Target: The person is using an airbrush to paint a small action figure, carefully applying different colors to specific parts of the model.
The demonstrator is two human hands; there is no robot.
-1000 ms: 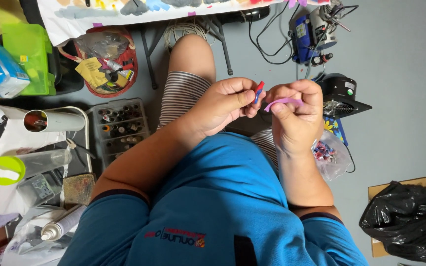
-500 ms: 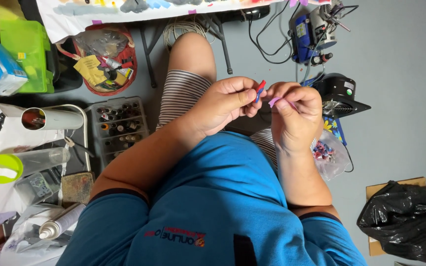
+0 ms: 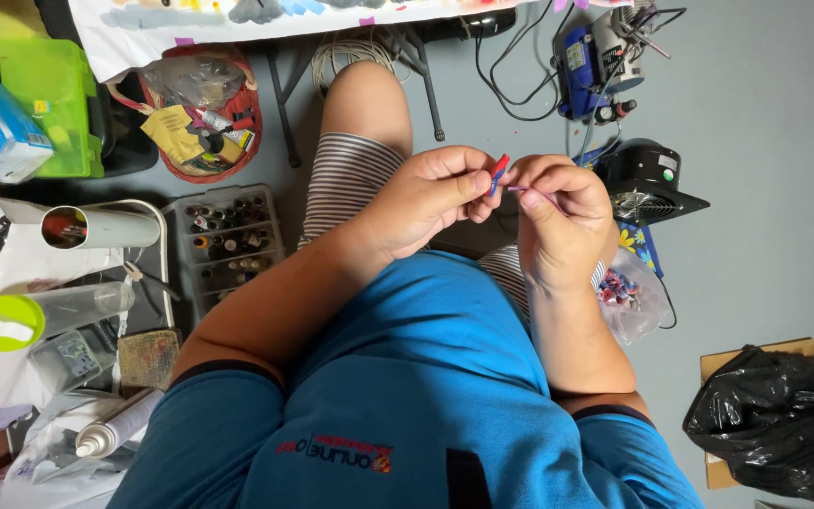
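Observation:
I sit on the floor in a blue shirt and striped shorts, both hands raised in front of my chest. My left hand (image 3: pixel 431 198) pinches a small red and blue piece (image 3: pixel 498 172) between thumb and fingers. My right hand (image 3: pixel 562 221) is closed around a thin pink strip (image 3: pixel 518 188) whose end meets the red and blue piece. The two hands touch at the fingertips. Most of the pink strip is hidden inside my right fist.
A grey compartment tray (image 3: pixel 228 240) of small parts lies at my left. A red basket (image 3: pixel 195 113), green box (image 3: pixel 49 104), grey tube (image 3: pixel 96 226) and green-capped jar (image 3: pixel 44 316) stand further left. A black fan (image 3: pixel 647 179), clear bag of beads (image 3: pixel 626 294) and black rubbish bag (image 3: pixel 774 419) lie right.
The pink strip, looped out above my right hand a second ago, has been drawn into the fist. Both hands have closed in on each other slightly.

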